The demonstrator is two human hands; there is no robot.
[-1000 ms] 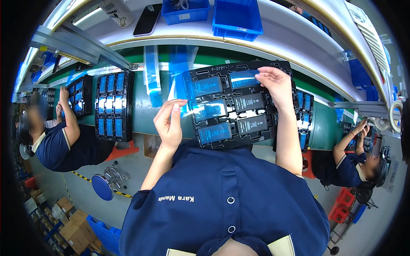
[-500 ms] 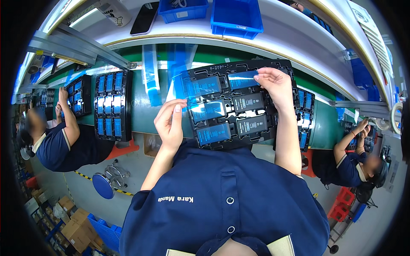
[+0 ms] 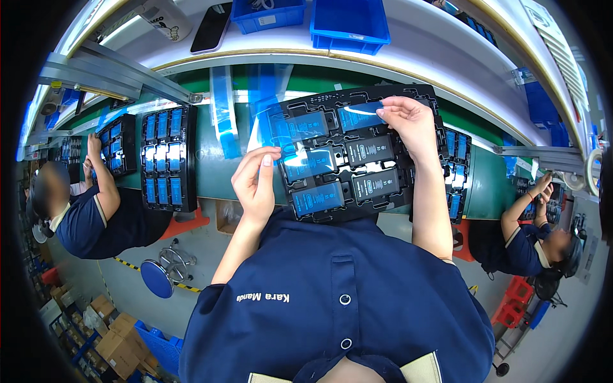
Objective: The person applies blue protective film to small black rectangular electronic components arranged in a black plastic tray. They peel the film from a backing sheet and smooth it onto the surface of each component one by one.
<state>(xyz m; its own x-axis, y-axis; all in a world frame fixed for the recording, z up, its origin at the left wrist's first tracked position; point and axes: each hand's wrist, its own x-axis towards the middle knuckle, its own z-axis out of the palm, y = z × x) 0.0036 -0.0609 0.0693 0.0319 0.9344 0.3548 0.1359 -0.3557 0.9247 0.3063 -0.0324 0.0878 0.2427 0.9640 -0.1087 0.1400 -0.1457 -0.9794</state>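
Note:
A black tray lies tilted in front of me, holding several flat black batteries in molded pockets. Blue film covers the left-column batteries, such as the lower-left battery; the middle-right battery and the one below it look bare black. My right hand pinches the edge of the blue film on the top-right battery. At the tray's left edge, my left hand is closed, thumb and fingertips together, on a translucent blue film that overlaps the tray's corner.
Blue film strips lie on the green bench. Another loaded tray stands left, a further one right. A shelf above holds a phone and blue bins. One co-worker sits on each side.
The tray's view has shifted slightly. My right hand has moved a little to the left and up, still pinching at the top-right battery's film. My left hand stays nearly in place.

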